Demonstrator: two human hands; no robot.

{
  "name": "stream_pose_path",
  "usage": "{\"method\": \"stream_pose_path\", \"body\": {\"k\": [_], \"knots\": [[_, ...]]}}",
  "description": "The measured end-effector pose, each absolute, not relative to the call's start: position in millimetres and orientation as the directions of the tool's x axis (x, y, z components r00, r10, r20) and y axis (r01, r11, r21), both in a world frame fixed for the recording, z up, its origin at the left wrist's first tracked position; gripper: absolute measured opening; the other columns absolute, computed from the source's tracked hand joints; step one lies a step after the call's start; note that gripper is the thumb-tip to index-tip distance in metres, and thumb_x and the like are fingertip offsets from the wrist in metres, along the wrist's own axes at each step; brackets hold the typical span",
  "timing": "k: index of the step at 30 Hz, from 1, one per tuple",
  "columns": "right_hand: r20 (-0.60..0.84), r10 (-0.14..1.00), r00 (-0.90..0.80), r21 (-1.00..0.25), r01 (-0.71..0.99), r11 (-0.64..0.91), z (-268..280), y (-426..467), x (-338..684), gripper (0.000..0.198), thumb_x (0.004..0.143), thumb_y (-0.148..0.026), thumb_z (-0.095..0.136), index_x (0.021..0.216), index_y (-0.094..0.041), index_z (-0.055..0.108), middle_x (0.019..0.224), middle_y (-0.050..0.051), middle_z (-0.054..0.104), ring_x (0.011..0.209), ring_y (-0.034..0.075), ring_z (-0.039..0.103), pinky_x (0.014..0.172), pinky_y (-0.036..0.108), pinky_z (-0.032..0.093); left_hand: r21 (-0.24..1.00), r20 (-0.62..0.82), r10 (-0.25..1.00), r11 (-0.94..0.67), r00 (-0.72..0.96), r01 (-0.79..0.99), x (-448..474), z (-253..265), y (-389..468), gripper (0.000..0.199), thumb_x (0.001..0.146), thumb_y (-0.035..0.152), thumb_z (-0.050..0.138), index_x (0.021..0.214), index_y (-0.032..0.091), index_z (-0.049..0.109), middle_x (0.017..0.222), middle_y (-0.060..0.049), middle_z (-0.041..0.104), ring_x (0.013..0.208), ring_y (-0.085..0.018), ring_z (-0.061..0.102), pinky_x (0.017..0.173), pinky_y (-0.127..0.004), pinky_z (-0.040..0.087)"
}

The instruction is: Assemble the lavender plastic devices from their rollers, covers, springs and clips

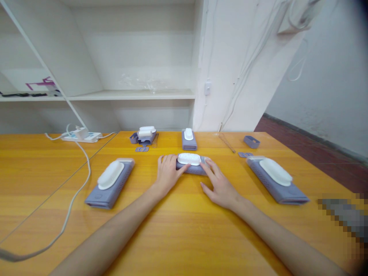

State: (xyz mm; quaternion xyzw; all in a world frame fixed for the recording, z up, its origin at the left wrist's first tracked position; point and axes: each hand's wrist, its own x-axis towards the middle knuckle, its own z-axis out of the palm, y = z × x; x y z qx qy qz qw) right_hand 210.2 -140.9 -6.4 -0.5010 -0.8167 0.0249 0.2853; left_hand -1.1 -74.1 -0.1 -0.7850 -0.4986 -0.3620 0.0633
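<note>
In the middle of the table, a purple-grey box (192, 169) lies crosswise with a white oval piece (189, 158) on top, its upper face covered in small bumps. My left hand (168, 172) is closed around the box's left end, with the thumb along the front edge below the white piece. At the other end, my right hand (218, 184) touches the box with its fingers spread. The right thumb stands apart from the box, over the table. The palms hide both ends of the box.
Similar boxes with white oval tops lie left (110, 184), right (277, 180) and behind (189, 140). At the back are an opened unit (146, 136), a purple-grey ring (251, 142), flat pieces (245, 155) and a thin chain (227, 143). A power strip (82, 135) trails a white cable (86, 172).
</note>
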Motion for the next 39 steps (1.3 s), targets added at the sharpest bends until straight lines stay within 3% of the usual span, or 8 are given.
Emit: {"method": "stream_pose_path", "body": {"k": [7, 14, 20, 26, 31, 34, 39], "knots": [[0.421, 0.854, -0.307, -0.420, 0.768, 0.483, -4.3, -140.7, 211.8, 0.061, 0.083, -0.023, 0.048, 0.140, -0.021, 0.027, 0.148, 0.010, 0.020, 0.138, 0.023, 0.019, 0.111, 0.043, 0.026, 0.366, 0.601, 0.751, -0.564, 0.274, 0.741, -5.7, -2.8, -67.8, 0.065, 0.061, 0.067, 0.064, 0.102, 0.017, 0.055, 0.101, -0.009, 0.063, 0.099, -0.025, 0.056, 0.089, -0.040, 0.038], [0.437, 0.839, -0.323, -0.458, 0.723, 0.517, -0.3, -143.8, 216.7, 0.061, 0.082, -0.025, 0.050, 0.140, -0.021, 0.031, 0.145, 0.009, 0.030, 0.135, 0.024, 0.028, 0.110, 0.043, 0.028, 0.570, 0.505, 0.839, -0.500, 0.202, 0.652, -5.3, -11.2, -62.5, 0.063, 0.060, 0.057, 0.071, 0.107, 0.019, 0.054, 0.125, -0.011, 0.055, 0.114, -0.026, 0.052, 0.096, -0.039, 0.038], [0.427, 0.827, -0.366, -0.474, 0.688, 0.550, -0.6, -143.8, 220.7, 0.065, 0.081, -0.025, 0.051, 0.141, -0.022, 0.028, 0.145, 0.007, 0.032, 0.136, 0.025, 0.026, 0.109, 0.044, 0.029, 0.662, 0.472, 0.858, -0.498, 0.205, 0.561, -3.1, -12.1, -63.3, 0.053, 0.064, 0.046, 0.074, 0.105, 0.019, 0.055, 0.124, -0.010, 0.054, 0.121, -0.025, 0.046, 0.101, -0.038, 0.036], [0.422, 0.832, -0.361, -0.482, 0.688, 0.543, 0.7, -141.9, 213.0, 0.064, 0.083, -0.025, 0.049, 0.142, -0.023, 0.024, 0.149, 0.006, 0.024, 0.137, 0.022, 0.022, 0.112, 0.042, 0.025, 0.609, 0.466, 0.862, -0.474, 0.197, 0.636, 5.0, -11.9, -71.6, 0.085, 0.055, 0.048, 0.078, 0.123, 0.018, 0.036, 0.122, -0.010, 0.047, 0.115, -0.025, 0.047, 0.095, -0.038, 0.040], [0.399, 0.862, -0.313, -0.399, 0.787, 0.471, -4.4, -141.3, 205.0, 0.062, 0.084, -0.024, 0.046, 0.142, -0.022, 0.024, 0.151, 0.008, 0.012, 0.138, 0.023, 0.018, 0.111, 0.041, 0.025, 0.448, 0.464, 0.849, -0.472, 0.254, 0.759, 8.0, -4.2, -82.9, 0.075, 0.066, 0.056, 0.068, 0.122, 0.019, 0.034, 0.117, -0.009, 0.047, 0.111, -0.026, 0.048, 0.090, -0.039, 0.040], [0.413, 0.866, -0.281, -0.354, 0.827, 0.437, -5.7, -141.1, 204.2, 0.061, 0.084, -0.024, 0.046, 0.141, -0.020, 0.025, 0.150, 0.010, 0.014, 0.137, 0.024, 0.020, 0.111, 0.042, 0.024, 0.364, 0.471, 0.840, -0.463, 0.269, 0.808, 8.6, -1.3, -87.0, 0.075, 0.070, 0.060, 0.061, 0.125, 0.019, 0.032, 0.123, -0.012, 0.044, 0.114, -0.028, 0.046, 0.090, -0.041, 0.038], [0.421, 0.870, -0.257, -0.339, 0.845, 0.414, -5.0, -140.5, 205.4, 0.058, 0.084, -0.024, 0.045, 0.139, -0.019, 0.028, 0.146, 0.012, 0.020, 0.135, 0.024, 0.025, 0.111, 0.041, 0.026, 0.324, 0.461, 0.845, -0.446, 0.273, 0.834, 9.0, -0.6, -88.1, 0.075, 0.072, 0.064, 0.056, 0.125, 0.018, 0.031, 0.122, -0.014, 0.044, 0.112, -0.028, 0.047, 0.089, -0.041, 0.039]]}}
